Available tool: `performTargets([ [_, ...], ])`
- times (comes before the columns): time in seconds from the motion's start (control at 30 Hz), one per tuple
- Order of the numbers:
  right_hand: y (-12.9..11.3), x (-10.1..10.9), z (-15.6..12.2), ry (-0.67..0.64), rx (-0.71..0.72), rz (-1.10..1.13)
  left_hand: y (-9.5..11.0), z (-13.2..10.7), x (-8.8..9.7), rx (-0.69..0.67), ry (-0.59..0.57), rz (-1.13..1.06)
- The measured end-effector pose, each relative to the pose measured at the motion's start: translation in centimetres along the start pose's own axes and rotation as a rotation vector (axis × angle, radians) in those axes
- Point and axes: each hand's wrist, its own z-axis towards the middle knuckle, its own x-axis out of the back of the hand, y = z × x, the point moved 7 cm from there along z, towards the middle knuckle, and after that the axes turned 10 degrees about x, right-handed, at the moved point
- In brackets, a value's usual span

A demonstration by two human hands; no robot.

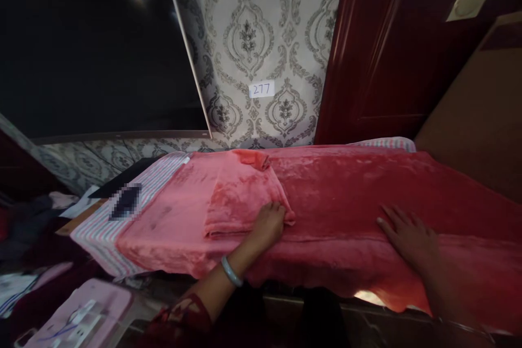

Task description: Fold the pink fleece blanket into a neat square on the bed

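A folded pink plush cloth (pixel 240 196) lies on a red plush blanket (pixel 342 190) spread over a long surface. At its far edge a brighter orange-red piece (pixel 255 159) is tucked or rolled over. My left hand (pixel 269 223), with a pale bangle at the wrist, has its fingers curled on the cloth's near right corner. The fingertips are partly hidden. To the right, my right hand (pixel 408 234) rests palm down on the blanket with its fingers spread, holding nothing.
A striped sheet (pixel 92 234) shows under the blanket's left end, with a blurred dark item (pixel 125 202) on it. A large dark screen (pixel 101 54) stands behind on the left. At the right is a brown cardboard box (pixel 473 119). A pink case (pixel 101 296) with a power strip sits lower left.
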Motion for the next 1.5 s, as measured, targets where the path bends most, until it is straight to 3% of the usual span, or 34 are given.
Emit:
performTargets([
  [0.1,-0.1,0.3,-0.1,-0.013,-0.018,-0.021,-0.2,-1.1,-0.9,-0.034,0.118,0.046],
  [0.3,0.1,1.0,0.5,-0.055,-0.073,0.028,-0.9,-1.3,-1.8,-0.053,0.178,0.040],
  [0.37,-1.0,1.9,1.7,-0.026,-0.098,0.062,-1.0,-1.6,-2.1,-0.071,0.207,0.023],
  [0.43,-4.1,2.7,3.8,0.042,-0.050,0.163,-1.1,-1.9,-2.3,-0.090,0.244,0.004],
  [0.5,-8.9,2.7,6.6,0.057,0.054,0.390,-1.2,-2.1,-2.5,-0.098,0.287,-0.005],
  [0.57,-14.1,1.3,9.5,-0.024,0.073,0.675,-1.3,-2.2,-2.5,-0.102,0.331,-0.007],
  [0.67,-21.8,-2.1,13.2,-0.248,0.006,1.110,-1.3,-2.5,-2.4,-0.122,0.379,-0.015],
  [0.73,-25.7,-3.9,15.3,-0.338,-0.022,1.225,-1.3,-2.7,-2.3,-0.129,0.408,-0.018],
  [0.83,-29.7,-5.7,18.0,-0.380,0.000,1.252,-1.5,-3.1,-2.2,-0.131,0.473,-0.030],
  [1.0,-33.8,-7.6,21.5,-0.384,0.095,1.289,-1.8,-3.0,-3.6,-0.140,0.594,-0.085],
  [1.13,-35.9,-8.2,22.8,-0.358,0.198,1.320,-2.1,-3.2,-3.9,-0.131,0.714,-0.130],
  [1.27,-36.4,-7.9,23.8,-0.324,0.259,1.329,-2.0,-3.2,-2.7,-0.137,0.618,-0.125],
  [1.37,-34.9,-6.8,24.7,-0.220,0.298,1.301,-1.7,-3.3,-1.9,-0.140,0.619,-0.161],
  [1.5,-30.5,-6.7,24.3,-0.083,0.228,1.134,-0.3,-2.8,-4.3,-0.189,0.565,-0.135],
])
